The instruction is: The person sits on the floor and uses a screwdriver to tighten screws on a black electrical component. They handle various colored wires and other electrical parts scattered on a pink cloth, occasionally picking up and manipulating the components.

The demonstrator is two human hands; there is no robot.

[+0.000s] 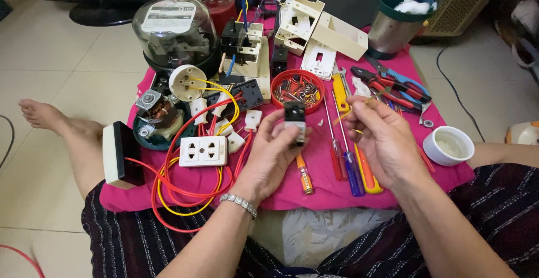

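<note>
My left hand (268,155) holds a small black switch module (295,119) upright between thumb and fingers, above a pink cloth (325,194). A metal bracelet sits on that wrist. My right hand (380,137) is just to its right, fingers pinched on a thin yellow wire (359,105) that points toward the module. Screwdrivers with red, blue and orange handles (345,163) lie on the cloth between and under the two hands.
A white double socket (202,151) with red and yellow wires lies at the left. A red bowl of screws (297,89), pliers (393,87), a glass-domed meter (175,31), cream switch boxes (331,33) and a white cup (449,145) surround the hands.
</note>
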